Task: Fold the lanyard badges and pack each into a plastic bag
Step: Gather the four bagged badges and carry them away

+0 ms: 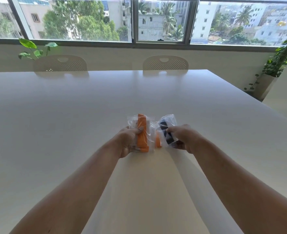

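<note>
Both forearms reach straight out over the white table (71, 115), hands side by side near its middle. The left hand (128, 141) curls round a clear bag (132, 123) holding an orange lanyard (142, 132), thumb pressed on top. The right hand (184, 138) pinches a second bag (170, 119) containing a dark lanyard (166, 134). Two chairs (60, 63) stand at the far edge. A small orange piece (158, 141) lies between the bags.

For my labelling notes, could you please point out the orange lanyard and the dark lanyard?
orange lanyard (142, 138): head view, middle of its folded strap.
dark lanyard (163, 126): head view, upper end of its folded strap.
</note>
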Demonstrator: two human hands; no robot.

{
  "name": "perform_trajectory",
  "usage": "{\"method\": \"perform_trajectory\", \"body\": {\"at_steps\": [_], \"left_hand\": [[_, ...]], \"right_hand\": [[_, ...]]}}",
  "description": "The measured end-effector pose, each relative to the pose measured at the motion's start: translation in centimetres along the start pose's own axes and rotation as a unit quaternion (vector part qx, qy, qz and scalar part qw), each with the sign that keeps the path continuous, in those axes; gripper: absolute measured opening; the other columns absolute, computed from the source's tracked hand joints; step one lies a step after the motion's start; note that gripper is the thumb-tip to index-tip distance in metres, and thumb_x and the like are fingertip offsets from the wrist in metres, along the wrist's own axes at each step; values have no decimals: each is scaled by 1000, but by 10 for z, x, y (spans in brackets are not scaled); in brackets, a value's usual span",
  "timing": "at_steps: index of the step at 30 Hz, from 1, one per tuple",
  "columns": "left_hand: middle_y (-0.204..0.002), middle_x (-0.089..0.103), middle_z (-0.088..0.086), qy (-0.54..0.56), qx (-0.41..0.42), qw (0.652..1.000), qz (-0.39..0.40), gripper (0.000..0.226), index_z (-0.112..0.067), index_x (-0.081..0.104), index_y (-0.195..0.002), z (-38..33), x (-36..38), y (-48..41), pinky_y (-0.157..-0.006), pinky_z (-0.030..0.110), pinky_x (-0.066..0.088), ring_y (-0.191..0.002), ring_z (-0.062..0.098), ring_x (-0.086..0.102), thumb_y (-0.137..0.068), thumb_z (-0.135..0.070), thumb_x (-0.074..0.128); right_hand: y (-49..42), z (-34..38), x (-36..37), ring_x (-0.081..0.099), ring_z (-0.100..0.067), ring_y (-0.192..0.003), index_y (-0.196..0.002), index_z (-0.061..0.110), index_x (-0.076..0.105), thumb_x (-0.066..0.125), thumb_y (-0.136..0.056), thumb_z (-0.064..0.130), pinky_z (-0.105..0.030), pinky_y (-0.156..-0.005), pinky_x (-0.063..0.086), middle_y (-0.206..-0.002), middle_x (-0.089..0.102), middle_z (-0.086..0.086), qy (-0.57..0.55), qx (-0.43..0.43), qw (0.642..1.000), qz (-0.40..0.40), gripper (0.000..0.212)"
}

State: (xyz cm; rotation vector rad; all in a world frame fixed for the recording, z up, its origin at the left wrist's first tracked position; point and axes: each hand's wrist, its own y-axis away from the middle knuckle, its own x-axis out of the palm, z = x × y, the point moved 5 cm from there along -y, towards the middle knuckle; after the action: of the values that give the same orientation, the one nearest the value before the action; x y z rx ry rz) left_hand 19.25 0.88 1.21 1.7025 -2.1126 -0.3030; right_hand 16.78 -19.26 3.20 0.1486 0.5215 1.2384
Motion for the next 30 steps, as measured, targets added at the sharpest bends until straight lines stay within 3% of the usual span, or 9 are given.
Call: {"method": "perform_trajectory", "body": {"at_steps": [3, 7, 9, 12, 17, 22, 27, 30], "left_hand": [[-103, 72, 16, 24, 2, 1000, 8, 33, -4, 57, -125, 8, 3, 1, -64, 45, 62, -82, 32, 72, -97, -21, 61], [-111, 71, 23, 48, 0, 999, 18, 40, 2, 62, -122, 15, 0, 5, -79, 47, 60, -92, 35, 69, -94, -26, 64], [-114, 71, 23, 64, 7, 998, 26, 40, 1, 63, -122, 18, -1, 7, -80, 46, 61, -92, 34, 70, -93, -26, 66], [-103, 75, 17, 83, 24, 996, 38, 34, -3, 61, -120, 24, 0, 10, -77, 46, 61, -88, 32, 74, -92, -23, 66], [-95, 77, 13, 74, 49, 995, 34, 26, -7, 64, -112, 24, -5, 18, -72, 42, 61, -86, 29, 76, -92, -22, 67], [-105, 75, 14, 58, 74, 995, 30, 31, -7, 64, -117, 16, -21, 33, -83, 48, 58, -93, 31, 74, -91, -22, 68], [-102, 77, 11, 94, 95, 991, 16, 29, -8, 62, -115, 4, -49, 51, -71, 41, 61, -89, 27, 76, -89, -19, 68], [-106, 76, 11, 108, 113, 988, 11, 32, -9, 62, -117, -3, -72, 66, -76, 43, 61, -92, 28, 75, -88, -20, 69]], "right_hand": [[3, -6, 3, 61, -19, -60, -97, 5, 63, 71, -81, 8, -24, -51, 53, -78, 64, -12, -24, -1, 1000, 17, 18], [9, -14, 3, 65, -28, -75, -110, -5, 61, 72, -79, 4, -36, -70, 56, -91, 66, -19, -53, -5, 997, 60, 34], [13, -14, 5, 65, -33, -82, -114, -7, 59, 69, -80, 2, -43, -80, 55, -94, 66, -22, -68, -7, 994, 86, 36], [20, -17, 10, 66, -34, -85, -115, -1, 57, 66, -83, 5, -48, -83, 55, -96, 68, -21, -99, -6, 989, 112, 34], [28, -24, 22, 71, -29, -85, -113, 12, 61, 67, -91, 20, -41, -68, 60, -102, 72, -16, -150, -25, 977, 149, 25], [34, -21, 33, 73, -28, -85, -111, 10, 64, 63, -94, 16, -37, -66, 59, -100, 73, -16, -166, -72, 977, 112, 18], [47, -10, 50, 75, -28, -84, -108, 10, 65, 63, -93, 13, -36, -66, 60, -97, 75, -14, -179, -112, 972, 99, 16], [58, -4, 65, 75, -27, -82, -107, 10, 66, 63, -93, 13, -36, -65, 60, -91, 77, -11, -181, -135, 969, 101, 14]]}}
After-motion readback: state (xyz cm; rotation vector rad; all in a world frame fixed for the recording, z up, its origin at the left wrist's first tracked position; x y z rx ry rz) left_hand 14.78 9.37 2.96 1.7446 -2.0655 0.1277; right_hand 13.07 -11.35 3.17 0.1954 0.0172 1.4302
